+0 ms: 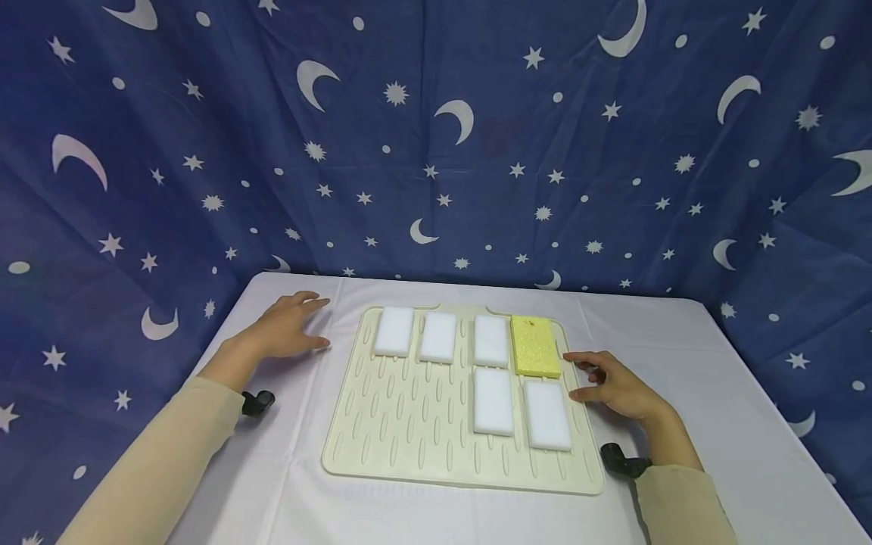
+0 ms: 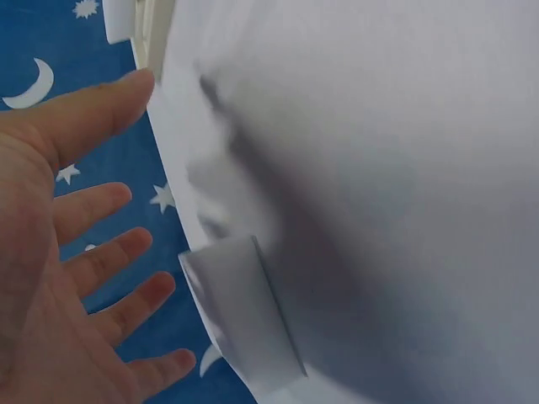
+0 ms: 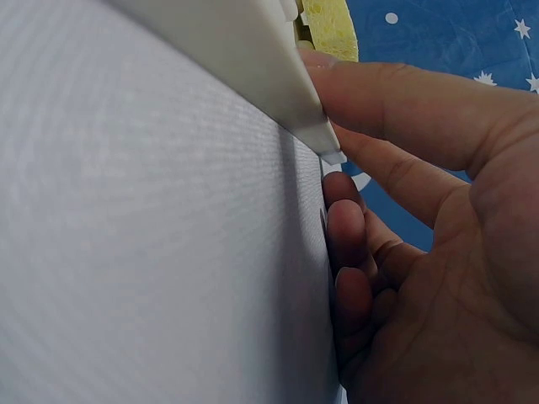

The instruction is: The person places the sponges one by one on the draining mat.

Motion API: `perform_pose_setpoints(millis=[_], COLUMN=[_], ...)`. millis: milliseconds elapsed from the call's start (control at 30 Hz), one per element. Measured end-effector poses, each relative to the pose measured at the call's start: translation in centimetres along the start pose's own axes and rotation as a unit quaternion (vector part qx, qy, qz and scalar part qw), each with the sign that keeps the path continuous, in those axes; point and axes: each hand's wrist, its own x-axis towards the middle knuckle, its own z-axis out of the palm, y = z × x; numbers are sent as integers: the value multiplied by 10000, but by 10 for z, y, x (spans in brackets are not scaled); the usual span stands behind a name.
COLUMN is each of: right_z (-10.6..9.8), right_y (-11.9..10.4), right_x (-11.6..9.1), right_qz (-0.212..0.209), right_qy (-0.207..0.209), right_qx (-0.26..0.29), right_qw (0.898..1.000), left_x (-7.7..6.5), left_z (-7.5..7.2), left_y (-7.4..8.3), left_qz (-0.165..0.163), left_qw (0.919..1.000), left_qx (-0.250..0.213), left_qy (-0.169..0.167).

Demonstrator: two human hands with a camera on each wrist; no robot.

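Note:
A cream ridged drying mat (image 1: 429, 454) lies on the white cloth. Several white sponges (image 1: 492, 401) and one yellow sponge (image 1: 535, 346) rest on it, most along the far edge and two lower at the right. My left hand (image 1: 289, 325) hovers left of the mat, fingers spread and holding nothing; the left wrist view shows its fingers (image 2: 118, 261) apart. At the mat's right edge, beside the yellow sponge, is my right hand (image 1: 616, 384). Its thumb (image 3: 396, 105) reaches the mat's rim, the index finger is extended, and the other fingers are bent.
A pale rectangular shape (image 2: 244, 307) shows near the table edge in the left wrist view; I cannot tell what it is. Behind the table hangs a blue curtain (image 1: 381, 182) with moons and stars. Dark straps (image 1: 259, 403) sit at both wrists.

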Motion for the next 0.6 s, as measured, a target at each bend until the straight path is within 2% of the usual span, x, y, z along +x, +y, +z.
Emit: perform_pose_setpoints(millis=[300,600], right_z=[0,0], right_y=[1,2], right_x=[1,2], right_qz=[11,10], right_qy=[7,11], right_qx=[-63,-30], right_qw=[10000,10000], left_x=[0,-4], left_z=[-3,-5], left_y=[-10,-20], left_qz=[-210,-408], left_qw=[9997,9981], left_qx=[-28,-167], left_qy=[-124,-426])
